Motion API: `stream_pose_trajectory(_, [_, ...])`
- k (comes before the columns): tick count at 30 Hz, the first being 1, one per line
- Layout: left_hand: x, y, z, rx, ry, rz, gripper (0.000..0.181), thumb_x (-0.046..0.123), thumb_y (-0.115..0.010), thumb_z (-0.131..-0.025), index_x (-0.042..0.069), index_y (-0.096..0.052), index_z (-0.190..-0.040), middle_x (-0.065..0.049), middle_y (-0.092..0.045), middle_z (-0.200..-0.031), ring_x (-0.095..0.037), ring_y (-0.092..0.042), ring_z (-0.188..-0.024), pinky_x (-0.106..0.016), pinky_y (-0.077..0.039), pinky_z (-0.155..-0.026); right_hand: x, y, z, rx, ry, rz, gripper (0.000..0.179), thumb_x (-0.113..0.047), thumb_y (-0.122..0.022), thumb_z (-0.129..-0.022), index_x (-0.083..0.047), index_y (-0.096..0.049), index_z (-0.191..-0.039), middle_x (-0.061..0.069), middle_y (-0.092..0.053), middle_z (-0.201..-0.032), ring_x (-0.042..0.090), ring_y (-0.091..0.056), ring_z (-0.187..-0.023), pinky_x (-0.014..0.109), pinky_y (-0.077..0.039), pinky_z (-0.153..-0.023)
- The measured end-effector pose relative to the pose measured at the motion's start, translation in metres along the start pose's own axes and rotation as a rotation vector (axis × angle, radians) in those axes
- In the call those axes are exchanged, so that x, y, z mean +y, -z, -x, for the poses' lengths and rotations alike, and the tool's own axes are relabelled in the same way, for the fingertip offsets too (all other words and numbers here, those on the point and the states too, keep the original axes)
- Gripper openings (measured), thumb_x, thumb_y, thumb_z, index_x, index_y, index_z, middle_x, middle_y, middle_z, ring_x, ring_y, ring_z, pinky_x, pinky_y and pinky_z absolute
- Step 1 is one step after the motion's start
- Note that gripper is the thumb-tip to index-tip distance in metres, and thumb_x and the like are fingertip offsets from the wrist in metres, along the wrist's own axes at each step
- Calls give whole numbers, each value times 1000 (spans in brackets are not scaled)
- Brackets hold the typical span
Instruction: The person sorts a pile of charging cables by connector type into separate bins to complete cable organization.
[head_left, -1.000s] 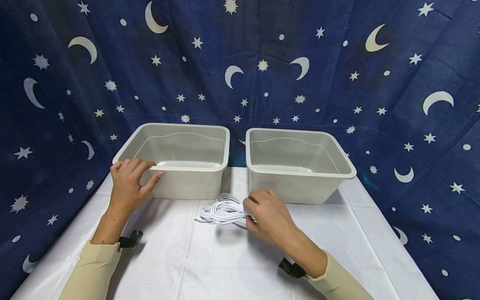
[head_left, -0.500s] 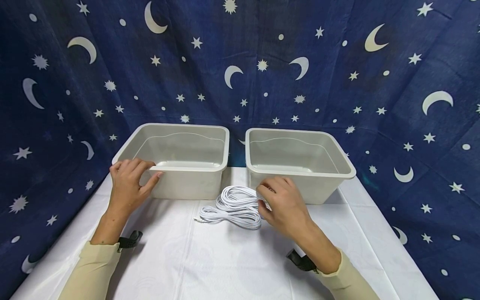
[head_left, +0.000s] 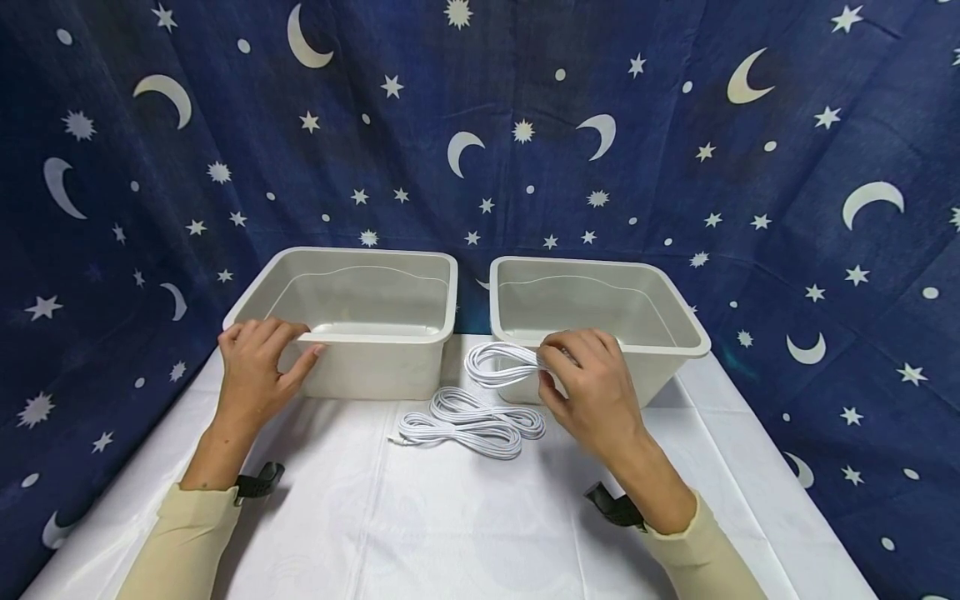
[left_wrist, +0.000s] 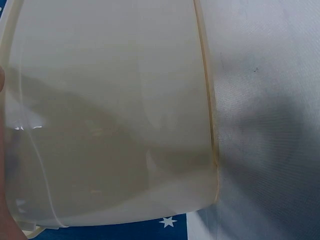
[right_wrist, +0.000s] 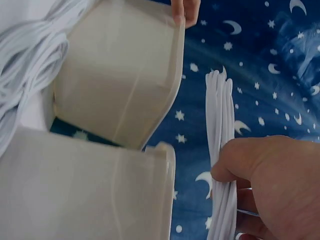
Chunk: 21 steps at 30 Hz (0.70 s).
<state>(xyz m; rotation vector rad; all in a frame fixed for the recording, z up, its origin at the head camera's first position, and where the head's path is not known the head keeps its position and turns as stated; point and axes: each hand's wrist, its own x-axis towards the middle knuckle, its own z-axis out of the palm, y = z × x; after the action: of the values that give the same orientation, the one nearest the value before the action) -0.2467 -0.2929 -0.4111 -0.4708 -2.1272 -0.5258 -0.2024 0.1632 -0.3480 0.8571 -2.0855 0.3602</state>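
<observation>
My right hand (head_left: 592, 392) pinches a bundled white cable (head_left: 495, 365) between thumb and fingers, raised in front of the right bin (head_left: 585, 312). In the right wrist view the bundle (right_wrist: 220, 115) runs straight past the thumb, above the bin rims. More coiled white cable (head_left: 472, 425) lies on the white cloth below, with one metal-tipped end at its left. My left hand (head_left: 258, 367) grips the front rim of the left bin (head_left: 375, 368), fingers hooked over the edge and thumb outside. Bin wall fills most of the left wrist view.
Both light grey plastic bins stand side by side at the back of the white-covered table (head_left: 450, 533), a narrow gap between them. Behind and beside them hangs a dark blue curtain (head_left: 420, 100) with moons and stars. Each wrist wears a black strap (head_left: 260, 481).
My right hand has lifted one cable bundle off the coils, up and to the right toward the right bin. The other coils stay on the cloth. My left hand has kept its place.
</observation>
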Motion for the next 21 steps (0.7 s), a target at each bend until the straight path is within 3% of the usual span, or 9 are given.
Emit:
stream_pose_trajectory(6, [0,0,0,-2,1,-1,34,33,-77,-91,3,-72,-107,-15,-69,-97,-42,-57,-97,-67,-25,-99,15,1,-1,81,0,-13,13,1,-72,-83,-4,-74,-95,13,-72,-103,36,-66,-97,52,-47,-92])
stream_pose_trajectory(21, [0,0,0,4,0,3,34,33,-76,-91,3,-73,-106,-14,-69,-97,-41,-57,-96,-67,-26,-100,53,0,5,116,-73,18,15,-1,-72,-87,1,-73,-101,16,-73,-106,39,-67,-100,55,-44,-97])
